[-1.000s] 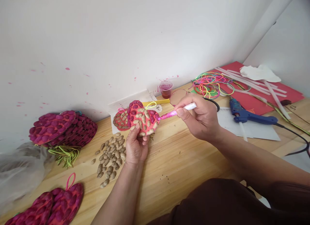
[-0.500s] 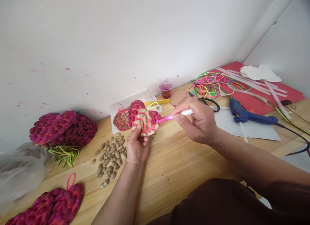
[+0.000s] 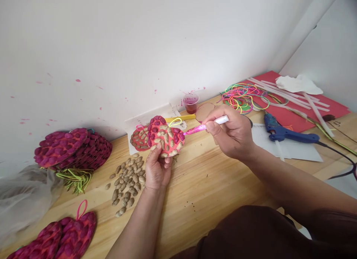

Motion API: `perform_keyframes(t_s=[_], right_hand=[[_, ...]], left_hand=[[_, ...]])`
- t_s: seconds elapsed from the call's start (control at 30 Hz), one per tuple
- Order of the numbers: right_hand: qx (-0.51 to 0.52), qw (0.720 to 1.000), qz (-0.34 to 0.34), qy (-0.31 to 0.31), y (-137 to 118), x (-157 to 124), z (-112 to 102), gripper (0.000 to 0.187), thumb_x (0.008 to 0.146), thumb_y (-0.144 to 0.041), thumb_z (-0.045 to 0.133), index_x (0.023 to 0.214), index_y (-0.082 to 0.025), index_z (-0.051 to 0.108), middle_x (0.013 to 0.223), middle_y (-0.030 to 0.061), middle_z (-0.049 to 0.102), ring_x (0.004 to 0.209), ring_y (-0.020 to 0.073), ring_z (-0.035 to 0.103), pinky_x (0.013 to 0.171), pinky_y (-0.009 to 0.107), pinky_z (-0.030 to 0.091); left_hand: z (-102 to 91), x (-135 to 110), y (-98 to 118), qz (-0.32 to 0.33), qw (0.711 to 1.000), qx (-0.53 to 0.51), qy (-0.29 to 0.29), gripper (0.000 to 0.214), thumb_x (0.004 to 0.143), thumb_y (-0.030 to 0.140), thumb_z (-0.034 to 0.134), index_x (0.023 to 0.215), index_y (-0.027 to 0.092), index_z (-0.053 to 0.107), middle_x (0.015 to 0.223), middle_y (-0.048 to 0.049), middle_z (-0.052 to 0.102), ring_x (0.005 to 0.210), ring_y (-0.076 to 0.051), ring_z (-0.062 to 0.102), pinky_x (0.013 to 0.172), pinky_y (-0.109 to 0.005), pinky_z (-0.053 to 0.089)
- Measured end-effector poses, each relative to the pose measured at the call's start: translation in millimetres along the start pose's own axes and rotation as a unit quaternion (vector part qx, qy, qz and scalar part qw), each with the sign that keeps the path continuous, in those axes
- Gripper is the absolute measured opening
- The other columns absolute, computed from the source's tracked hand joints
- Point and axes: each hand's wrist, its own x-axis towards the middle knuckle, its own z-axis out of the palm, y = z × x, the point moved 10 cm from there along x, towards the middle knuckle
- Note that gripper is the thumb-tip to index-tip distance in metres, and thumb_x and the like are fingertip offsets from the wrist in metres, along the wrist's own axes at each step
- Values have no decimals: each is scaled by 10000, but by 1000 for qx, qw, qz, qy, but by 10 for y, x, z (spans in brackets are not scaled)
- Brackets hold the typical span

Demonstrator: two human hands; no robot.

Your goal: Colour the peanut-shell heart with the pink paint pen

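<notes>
My left hand (image 3: 157, 169) grips the lower edge of a red heart-shaped piece (image 3: 165, 137) covered with peanut shells, partly painted pink, and holds it above the wooden table (image 3: 212, 184). My right hand (image 3: 232, 134) pinches a paintbrush (image 3: 206, 125) with a white handle and a pink-stained front. The brush tip rests at the heart's right edge, near a yellow-green loop (image 3: 174, 121). A second shell-covered heart (image 3: 139, 137) lies just behind on white paper.
Loose peanut shells (image 3: 126, 181) lie left of my left hand. Painted hearts are stacked at the left (image 3: 72, 147) and lower left (image 3: 64, 236). A small cup of pink paint (image 3: 191, 102), coloured cords (image 3: 242, 97), a blue glue gun (image 3: 287, 133), white sticks and red sheet (image 3: 304, 110) lie to the right.
My right hand dipped toward the heart and then rose a little, so the brush points up more steeply and covers the scissors. The heart stayed nearly still in my left hand.
</notes>
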Motion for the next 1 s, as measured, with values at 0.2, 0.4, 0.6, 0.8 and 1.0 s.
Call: perform_keyframes(t_s=[0.2, 0.4, 0.6, 0.8, 1.0], right_hand=[[-1, 1000, -14, -18, -56, 8, 33, 61, 954, -285, 682, 929, -235, 656, 822, 18, 679, 743, 175, 618, 732, 355, 463], [-10, 1000, -8, -1, -24, -3, 9, 56, 966, -284, 660, 938, -236, 652, 846, 26, 680, 779, 182, 620, 745, 360, 468], [32, 999, 29, -3, 68, -13, 24, 83, 983, -304, 651, 934, -238, 658, 846, 23, 674, 805, 182, 616, 747, 357, 461], [31, 999, 32, -1, 48, -10, 20, 111, 991, -328, 640, 935, -234, 655, 859, 32, 675, 804, 183, 612, 719, 356, 469], [22, 1000, 21, -8, -12, -10, 18, 129, 982, -353, 649, 918, -241, 657, 857, 42, 674, 811, 197, 607, 691, 358, 475]], left_hand=[[0, -3, -4, -4, 1000, -3, 3, 405, 529, 200, 913, 690, 170, 542, 535, 79, 544, 349, -28, 416, 303, -125, 254], [-13, 5, -6, -5, 1000, -8, 4, 336, 613, 222, 870, 696, 170, 548, 526, 74, 528, 349, -32, 414, 304, -125, 251], [-11, -6, -43, -29, 999, -18, 1, 263, 689, 200, 805, 692, 168, 544, 528, 66, 524, 341, -30, 402, 304, -122, 244], [11, -19, -44, -46, 999, -23, -12, 214, 759, 191, 757, 728, 167, 547, 559, 58, 550, 347, -21, 400, 314, -104, 239], [43, -9, -45, -45, 998, -20, -39, 203, 772, 207, 770, 753, 162, 572, 569, 57, 551, 348, -15, 395, 311, -96, 237]])
